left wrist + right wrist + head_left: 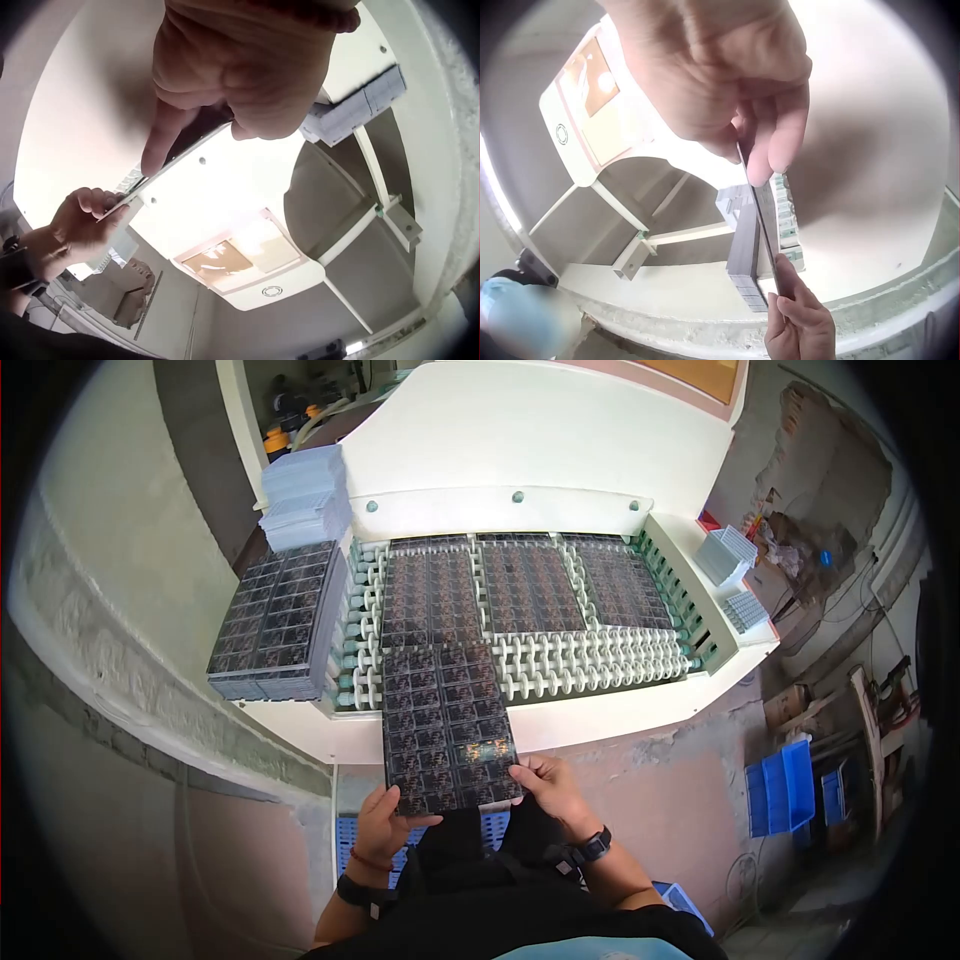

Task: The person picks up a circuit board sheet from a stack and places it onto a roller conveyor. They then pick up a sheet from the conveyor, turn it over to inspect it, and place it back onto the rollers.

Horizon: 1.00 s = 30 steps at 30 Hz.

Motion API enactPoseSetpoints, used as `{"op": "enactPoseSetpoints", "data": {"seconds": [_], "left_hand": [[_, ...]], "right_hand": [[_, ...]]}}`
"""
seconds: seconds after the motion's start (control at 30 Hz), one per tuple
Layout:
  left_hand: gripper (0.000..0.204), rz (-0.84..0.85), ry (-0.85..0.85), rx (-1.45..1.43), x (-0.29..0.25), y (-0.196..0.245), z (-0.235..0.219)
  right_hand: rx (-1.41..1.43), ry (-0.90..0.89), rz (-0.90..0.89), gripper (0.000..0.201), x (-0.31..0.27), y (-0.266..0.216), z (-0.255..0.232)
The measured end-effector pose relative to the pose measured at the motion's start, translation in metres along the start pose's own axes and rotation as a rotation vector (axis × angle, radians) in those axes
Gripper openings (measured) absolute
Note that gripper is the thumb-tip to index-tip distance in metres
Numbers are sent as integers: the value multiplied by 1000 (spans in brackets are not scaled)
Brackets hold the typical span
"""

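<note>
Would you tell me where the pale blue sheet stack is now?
In the head view, the stack is at left, behind the dark gridded panel pile, beside the white machine.

So both forearms reach forward from the lap. Left hand (385,823) has its thumb on top and fingers underneath, right hand (552,788) pinches too, a bit higher up. Wrists look slightly bent, though the fingertips underneath are hard to make out.

White machine (540,450) cut off by the head view's top edge, held dark panel (445,710) with markings too small to read, fingers of left hand (385,825) and right hand (550,790) partly hidden beneath it, rollers (590,665) partly covered by far panels (530,588)
</note>
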<state>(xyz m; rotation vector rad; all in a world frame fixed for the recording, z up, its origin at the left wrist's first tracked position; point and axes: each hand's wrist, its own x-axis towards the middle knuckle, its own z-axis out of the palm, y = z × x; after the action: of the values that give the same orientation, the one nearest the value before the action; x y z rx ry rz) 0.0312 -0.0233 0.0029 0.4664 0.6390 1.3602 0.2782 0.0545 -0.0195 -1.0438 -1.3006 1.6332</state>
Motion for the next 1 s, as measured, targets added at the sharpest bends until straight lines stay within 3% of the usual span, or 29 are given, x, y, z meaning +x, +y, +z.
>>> {"op": "enactPoseSetpoints", "data": {"seconds": [0.1,0.2,0.23,0.3,0.37,0.47,0.53,0.57,0.63,0.7,0.77,0.9,1.0], "left_hand": [[36,4,69,40,-3,0,-9],[35,25,101,60,-8,8,-1],[35,27,98,60,-8,9,-2],[34,37,112,82,-8,9,-6],[34,24,93,75,-6,5,-19],[34,8,91,65,-3,1,-22],[33,10,109,61,-3,1,-20],[33,12,124,65,-4,2,-17],[33,22,144,72,-3,7,-13],[32,6,152,85,-4,10,-10],[32,-4,152,83,-3,8,-18],[30,-9,166,78,4,9,-18],[28,-10,168,120,7,12,-19]], "right_hand": [[-126,-60,48,21,3,-12,-3],[-554,206,-188,20,25,-47,-38],[-685,287,-395,19,42,-53,-61],[-878,414,-389,23,70,-95,-95],[-1164,531,-450,29,113,-108,-142],[-1294,413,-378,43,167,-121,-197],[-1378,327,-158,53,188,-127,-204],[-1377,324,-169,53,197,-125,-206],[-1608,207,9,56,212,-122,-205],[-1597,163,-17,56,218,-126,-210],[-1406,-6,25,56,208,-140,-205],[-1459,30,-99,54,209,-135,-209],[-1408,-52,-40,54,211,-146,-201]]}}
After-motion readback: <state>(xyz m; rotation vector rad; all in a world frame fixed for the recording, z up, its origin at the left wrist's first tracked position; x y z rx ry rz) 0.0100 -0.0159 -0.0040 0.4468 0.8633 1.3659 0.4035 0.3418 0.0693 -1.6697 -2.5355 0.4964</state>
